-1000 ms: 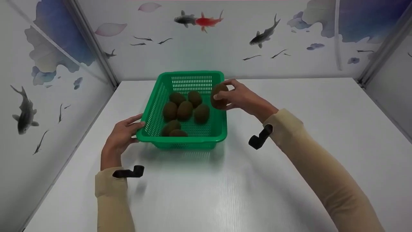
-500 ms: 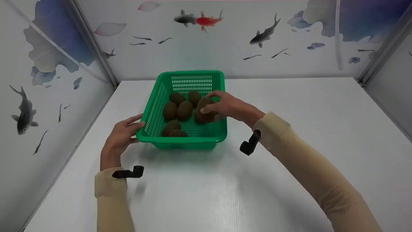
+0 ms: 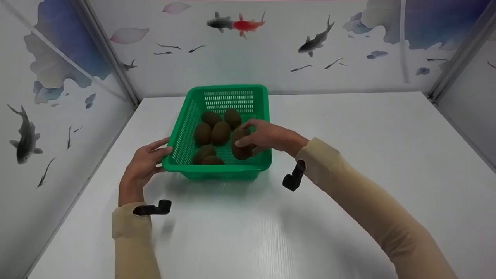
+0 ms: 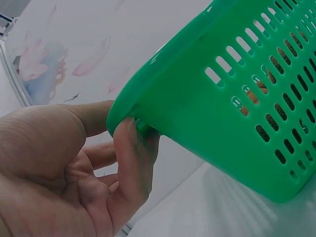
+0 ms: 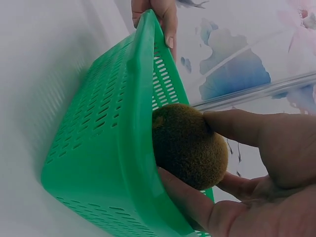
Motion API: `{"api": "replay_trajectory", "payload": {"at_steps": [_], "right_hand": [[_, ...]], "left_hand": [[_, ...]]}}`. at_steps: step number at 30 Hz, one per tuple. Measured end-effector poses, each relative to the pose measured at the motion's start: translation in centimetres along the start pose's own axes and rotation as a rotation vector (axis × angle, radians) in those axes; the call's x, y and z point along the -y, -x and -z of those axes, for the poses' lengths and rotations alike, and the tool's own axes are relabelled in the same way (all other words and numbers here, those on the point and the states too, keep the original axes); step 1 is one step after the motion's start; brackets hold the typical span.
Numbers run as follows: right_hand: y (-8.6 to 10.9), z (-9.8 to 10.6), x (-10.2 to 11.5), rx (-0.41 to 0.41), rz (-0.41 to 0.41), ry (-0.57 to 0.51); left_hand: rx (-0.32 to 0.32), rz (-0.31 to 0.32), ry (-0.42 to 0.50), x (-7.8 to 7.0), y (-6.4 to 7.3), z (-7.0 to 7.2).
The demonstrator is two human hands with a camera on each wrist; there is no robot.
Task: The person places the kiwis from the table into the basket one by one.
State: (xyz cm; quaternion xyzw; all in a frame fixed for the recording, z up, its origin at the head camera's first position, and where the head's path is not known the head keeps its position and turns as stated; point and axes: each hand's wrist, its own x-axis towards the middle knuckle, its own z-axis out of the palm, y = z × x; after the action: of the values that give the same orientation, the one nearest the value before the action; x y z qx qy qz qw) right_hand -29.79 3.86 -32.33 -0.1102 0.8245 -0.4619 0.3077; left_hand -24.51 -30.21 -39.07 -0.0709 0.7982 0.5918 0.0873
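A green plastic basket [image 3: 217,168] with slotted walls holds several brown, fuzzy kiwis [image 3: 221,133]. My left hand [image 3: 144,164] grips its near left corner; in the left wrist view, thumb and fingers pinch the rim [image 4: 148,69] from both sides. Inside the basket's right part, my right hand [image 3: 267,136] holds one kiwi [image 3: 240,145] between thumb and fingers. The right wrist view shows that kiwi [image 5: 190,148] close up beside the rim, with fingertips on opposite sides. Whether it touches the basket floor cannot be made out.
The basket stands on a white table [image 3: 348,128] near its back edge. White panels [image 3: 271,69] painted with fish and petals rise behind and at the sides, joined by metal corner posts [image 3: 112,54]. A black camera mount [image 3: 294,176] sits on each wrist.
My right hand has carried the kiwi from above the basket's right rim inward, then down and toward the near side. My left hand keeps its hold on the corner.
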Motion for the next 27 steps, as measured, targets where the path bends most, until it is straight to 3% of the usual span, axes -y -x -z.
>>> {"api": "replay_trajectory", "payload": {"at_steps": [15,23,27], "right_hand": [[0.2,-1.2,-0.1,0.013,0.000,0.099],[0.6,-1.4,-0.1,0.022,0.002,0.163],[0.8,-0.8,-0.2,0.017,0.048,0.152]], "left_hand": [[-0.015,0.014,-0.028,-0.4,0.1,-0.1],[-0.042,0.024,-0.109,-0.8,0.5,-0.4],[-0.066,0.030,-0.164,-1.2,0.6,-0.4]]}}
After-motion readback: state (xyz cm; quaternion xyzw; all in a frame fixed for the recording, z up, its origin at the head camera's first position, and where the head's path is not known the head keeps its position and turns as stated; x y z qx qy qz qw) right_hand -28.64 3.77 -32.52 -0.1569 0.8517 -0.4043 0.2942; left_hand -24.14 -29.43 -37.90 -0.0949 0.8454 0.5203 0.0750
